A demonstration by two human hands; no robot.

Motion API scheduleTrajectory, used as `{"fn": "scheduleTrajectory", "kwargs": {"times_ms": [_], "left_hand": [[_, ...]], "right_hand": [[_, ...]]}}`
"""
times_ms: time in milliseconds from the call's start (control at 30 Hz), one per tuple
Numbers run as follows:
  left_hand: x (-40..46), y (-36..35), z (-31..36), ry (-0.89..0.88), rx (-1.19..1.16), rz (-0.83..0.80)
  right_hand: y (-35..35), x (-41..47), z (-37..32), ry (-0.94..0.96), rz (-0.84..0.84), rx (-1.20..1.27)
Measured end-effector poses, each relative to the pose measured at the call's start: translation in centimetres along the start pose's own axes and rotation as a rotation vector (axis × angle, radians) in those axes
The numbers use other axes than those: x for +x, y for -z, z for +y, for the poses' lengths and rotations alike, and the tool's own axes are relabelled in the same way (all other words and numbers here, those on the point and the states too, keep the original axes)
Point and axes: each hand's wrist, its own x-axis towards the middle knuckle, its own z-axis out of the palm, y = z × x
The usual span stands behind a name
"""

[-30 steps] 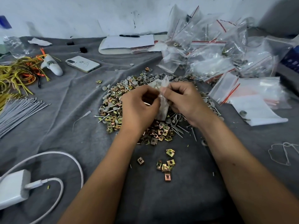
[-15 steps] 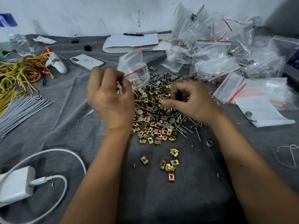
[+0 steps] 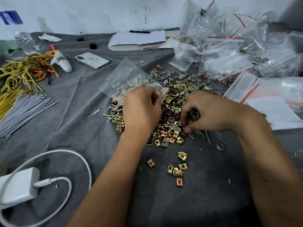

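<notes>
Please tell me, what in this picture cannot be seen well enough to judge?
All in the head view:
- What the right hand pinches in the pile of metal parts: its curled fingers hide it.
- Where the fingers of the left hand hold the clear bag: the back of the hand covers them.
- The parts under the bag: blurred by the plastic.
- The water bottle: its top is cut off by the picture's edge.

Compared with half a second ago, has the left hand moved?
Yes. The left hand, gripping the clear bag, has gone right, away from the phone and over the hardware pile.
</notes>
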Motion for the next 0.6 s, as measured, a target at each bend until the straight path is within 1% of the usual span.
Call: {"fn": "scheduleTrajectory", "kwargs": {"times_ms": [100,167,200,233,300,333,400,433,500,600], "left_hand": [[0.1,-0.1,-0.1,0.095,-0.14,0.003],[0.3,-0.1,0.0,0.106,-0.21,0.034],[0.3,-0.1,0.0,0.101,-0.249,0.045],[0.3,-0.1,0.1,0.093,-0.285,0.05],[0.3,-0.1,0.4,0.083,-0.352,0.046],[0.3,-0.1,0.5,0.08,-0.38,0.041],[0.2,-0.3,0.8,0.056,-0.409,0.035],[0.1,-0.4,1.0,0.037,-0.411,0.037],[-0.1,-0.4,1.1,0.012,-0.413,0.056],[-0.1,-0.2,1.1,-0.016,-0.427,0.099]], "right_hand": [[-0.2,0.1,0.2,0.04,0.01,0.019],[-0.1,0.0,0.8,0.051,0.076,0.163],[0.0,-0.1,1.1,0.067,0.148,0.275],[-0.1,0.0,1.3,0.088,0.254,0.396],[-0.4,0.4,1.3,0.138,0.531,0.614],[-0.7,0.7,1.1,0.153,0.665,0.677],[-1.5,1.4,0.4,0.162,0.849,0.699],[-1.9,1.6,0.0,0.159,0.89,0.675],[-2.5,1.8,-0.3,0.15,0.909,0.596],[-2.7,2.0,0.0,0.164,0.871,0.489]]}}
